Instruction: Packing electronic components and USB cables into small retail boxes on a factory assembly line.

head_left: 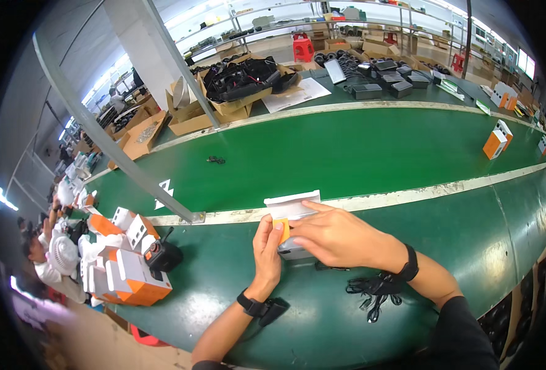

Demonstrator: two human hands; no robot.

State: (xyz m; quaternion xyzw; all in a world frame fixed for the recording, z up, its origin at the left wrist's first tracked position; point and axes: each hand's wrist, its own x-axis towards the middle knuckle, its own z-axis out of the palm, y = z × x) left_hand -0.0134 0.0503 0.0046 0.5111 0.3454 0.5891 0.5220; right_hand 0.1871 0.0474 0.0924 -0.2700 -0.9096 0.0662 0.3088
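Observation:
A small orange and white box [281,229] is held over the near edge of the green bench, its white flap [288,204] raised toward the far side. My left hand [267,246] grips the box's left side, thumb on the orange face. From the right, my right hand [341,234] reaches across the top; one finger lies along the flap, and the others curl at the box's opening. What is inside the box is hidden by my fingers. A bundle of black cables [374,290] rests on the bench below my right wrist.
A black handheld device [162,254] stands by stacked orange and white boxes [131,280] at left. A metal post [116,129] rises at the bench edge. Across the green belt [273,160] are a small black cable [215,160], another box [498,140] and cartons of black parts [242,80].

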